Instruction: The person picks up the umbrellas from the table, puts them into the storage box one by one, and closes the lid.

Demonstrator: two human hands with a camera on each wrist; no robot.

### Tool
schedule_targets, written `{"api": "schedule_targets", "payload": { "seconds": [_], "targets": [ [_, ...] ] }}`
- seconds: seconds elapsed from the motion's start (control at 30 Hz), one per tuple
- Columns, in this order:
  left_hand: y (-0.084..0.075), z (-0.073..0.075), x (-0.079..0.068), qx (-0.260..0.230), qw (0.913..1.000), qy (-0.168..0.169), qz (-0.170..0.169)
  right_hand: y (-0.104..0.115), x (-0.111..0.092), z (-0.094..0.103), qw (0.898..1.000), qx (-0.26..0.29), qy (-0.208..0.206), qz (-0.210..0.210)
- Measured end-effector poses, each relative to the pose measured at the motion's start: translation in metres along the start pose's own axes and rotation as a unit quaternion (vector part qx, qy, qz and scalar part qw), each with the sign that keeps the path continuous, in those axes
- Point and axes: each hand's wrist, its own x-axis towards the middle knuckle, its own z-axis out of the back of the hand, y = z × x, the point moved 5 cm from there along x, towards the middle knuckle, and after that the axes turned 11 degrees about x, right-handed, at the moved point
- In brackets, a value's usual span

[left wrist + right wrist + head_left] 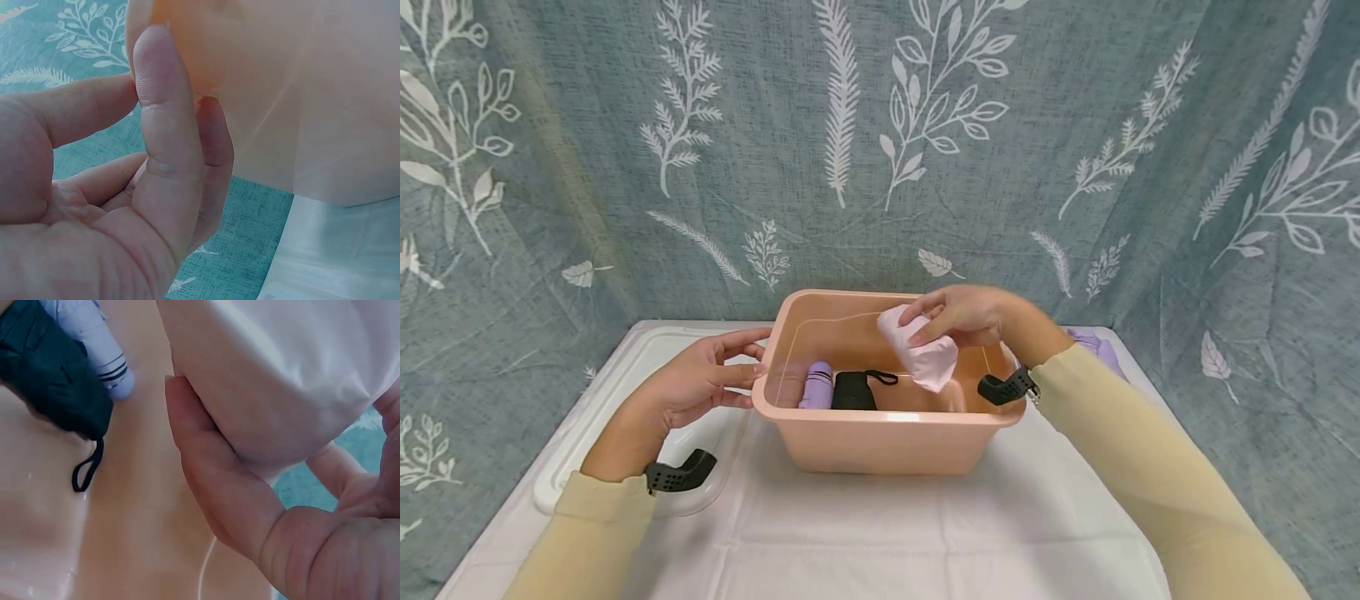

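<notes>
R hand [966, 315] pinches a pale-pink bundle [925, 357] btwn thumb & fingers, at the opening of a peach bin [887, 443]. Inside, below & left of those fingers: a black pouch [852, 392] w/ loop, and just beside it a rolled lilac item [817, 387]. L hand [706, 379], fingers loosely bent, touches the bin's L rim; can't tell if it grips. Beneath L fingers: a white plastic piece [643, 354].

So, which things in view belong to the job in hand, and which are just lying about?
Seemingly in the job:
pink bundle, in the right hand
bin, touched by the left hand
lilac roll, black pouch, both inside

Probably lying about:
white lid or tray
purple things at right
</notes>
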Motion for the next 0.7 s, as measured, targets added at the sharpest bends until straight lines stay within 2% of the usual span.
{"api": "schedule_targets", "payload": {
  "seconds": [0.33,0.5,0.7],
  "targets": [
    [0.0,-0.001,-0.001,-0.001,1.0,0.0,0.001,-0.005,0.026,-0.006,0.998,-0.029,0.029,-0.037],
    [0.0,0.001,0.0,-0.001,1.0,-0.002,-0.001,-0.01,0.037,-0.009,0.996,-0.039,0.043,-0.07],
    [0.001,0.001,0.0,-0.004,1.0,0.001,-0.004,-0.017,0.048,-0.012,0.992,-0.067,0.046,-0.1]
  ]
}}
